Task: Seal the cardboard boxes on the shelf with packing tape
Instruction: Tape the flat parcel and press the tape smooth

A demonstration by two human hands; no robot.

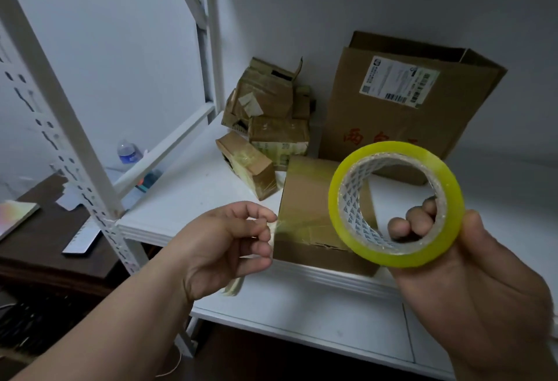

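My right hand [471, 275] grips a yellow-tinted roll of packing tape [395, 205], fingers hooked through its core and thumb on the outer rim. My left hand [229, 244] pinches the free end of the tape, and a clear strip [290, 226] stretches from it toward the roll. Right behind the strip a medium cardboard box [314, 217] sits at the front edge of the white shelf [193, 193], its front face carrying tape. The roll hides part of that box.
A tall open carton with a shipping label [401, 102] stands at the back right. Several small taped boxes [265, 126] are piled at the back middle. White slotted uprights [60, 126] frame the shelf's left side. A dark desk [45, 244] with a water bottle [128, 151] lies to the left.
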